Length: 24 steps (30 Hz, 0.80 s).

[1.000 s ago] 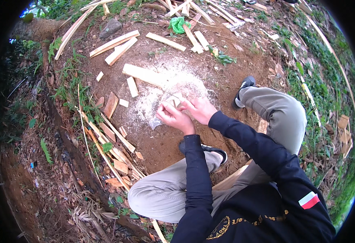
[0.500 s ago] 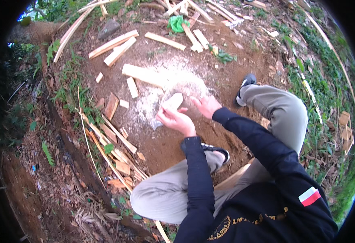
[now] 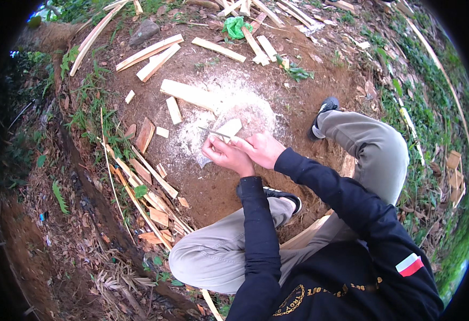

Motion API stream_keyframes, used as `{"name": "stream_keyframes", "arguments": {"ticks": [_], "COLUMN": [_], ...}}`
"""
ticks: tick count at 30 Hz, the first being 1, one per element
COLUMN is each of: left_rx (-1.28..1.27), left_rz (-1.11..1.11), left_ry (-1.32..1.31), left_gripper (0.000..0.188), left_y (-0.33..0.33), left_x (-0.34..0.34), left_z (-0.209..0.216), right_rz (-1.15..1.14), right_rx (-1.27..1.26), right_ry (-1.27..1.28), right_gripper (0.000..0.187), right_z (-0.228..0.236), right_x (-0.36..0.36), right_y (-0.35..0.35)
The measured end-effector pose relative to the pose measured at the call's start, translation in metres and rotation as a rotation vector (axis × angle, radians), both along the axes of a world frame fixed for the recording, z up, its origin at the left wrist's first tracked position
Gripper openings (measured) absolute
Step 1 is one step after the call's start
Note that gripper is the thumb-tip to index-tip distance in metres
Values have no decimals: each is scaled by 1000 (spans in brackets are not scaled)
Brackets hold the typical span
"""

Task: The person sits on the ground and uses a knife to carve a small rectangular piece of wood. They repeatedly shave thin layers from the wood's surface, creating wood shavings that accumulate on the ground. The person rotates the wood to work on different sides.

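Observation:
I squat on bare dirt with both hands together over a pale patch of sawdust (image 3: 245,104). My left hand (image 3: 225,155) is closed around a grey blade (image 3: 204,159) whose tip points down to the ground at the left. My right hand (image 3: 265,148) touches the left one and pinches a thin wooden sliver (image 3: 213,131) that sticks out to the left above the knuckles. A short pale wood block (image 3: 229,127) lies just beyond the fingers.
Split wooden slats lie around: a long one (image 3: 187,93) behind the sawdust, small offcuts (image 3: 173,110) to the left, more (image 3: 149,52) at the back. A green bag (image 3: 235,25) sits far back. Grass and sticks (image 3: 138,187) edge the left. My shoes (image 3: 323,107) flank the spot.
Half a second ago my right hand was drawn back to the right, apart from the left. Now it is against the left hand again, and the thin sliver shows pointing left.

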<state>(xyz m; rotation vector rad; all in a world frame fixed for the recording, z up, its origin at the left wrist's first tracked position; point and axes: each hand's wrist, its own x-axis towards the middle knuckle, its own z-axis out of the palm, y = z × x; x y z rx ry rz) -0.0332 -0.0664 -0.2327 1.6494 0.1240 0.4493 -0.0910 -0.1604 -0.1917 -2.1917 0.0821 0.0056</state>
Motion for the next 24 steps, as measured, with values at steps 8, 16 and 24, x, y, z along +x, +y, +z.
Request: {"name": "stream_keyframes", "arguments": {"ticks": [8, 16, 24], "left_rx": [-100, -37, -95], "left_rz": [-98, -76, -59], "left_ry": [19, 43, -55], "left_gripper": [22, 26, 27], "left_y": [-25, -24, -14], "left_x": [-2, -8, -2], "left_z": [11, 20, 3], "right_rz": [-86, -20, 34], "right_rx": [-238, -39, -136], "right_ry": [-21, -107, -132], "right_gripper": [37, 29, 24], "right_z": [-54, -11, -16], "right_x": [14, -1, 2], "right_y": [-24, -25, -14]}}
